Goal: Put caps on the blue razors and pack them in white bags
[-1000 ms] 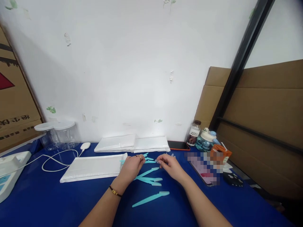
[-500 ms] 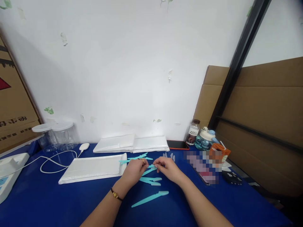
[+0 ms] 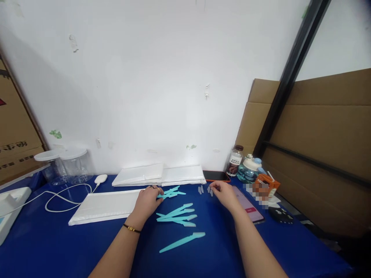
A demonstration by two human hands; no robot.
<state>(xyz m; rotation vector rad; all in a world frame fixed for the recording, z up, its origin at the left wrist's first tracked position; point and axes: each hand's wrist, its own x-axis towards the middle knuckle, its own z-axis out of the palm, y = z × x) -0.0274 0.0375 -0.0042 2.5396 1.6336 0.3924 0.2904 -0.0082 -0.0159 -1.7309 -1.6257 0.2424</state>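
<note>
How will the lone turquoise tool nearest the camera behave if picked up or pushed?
The turquoise tool is probably light and fairly stiff, being slim, plastic-looking and straight. Its flattish shape suggests it would slide rather than roll across the smooth-looking blue table.

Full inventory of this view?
Slim tools: several, teal, centre
Small pieces: several, translucent, centre
Packet stacks: three, white, left, back
Phones: two, dark and pink-screened, right
Bottles: two, clear and teal, right
Carton: one, orange, right
Unclear item: one, black, right
Jars: two, clear, left
Corded device: one, white, left
Edge device: one, white, far left
Cardboard: several, brown, both sides
Frame bars: two, black, right
Wall: one, white, back
Table: one, blue, below
Bracelet: one, dark, left wrist
Left hand: one, bare, at tools
Right hand: one, bare, at pieces
</note>
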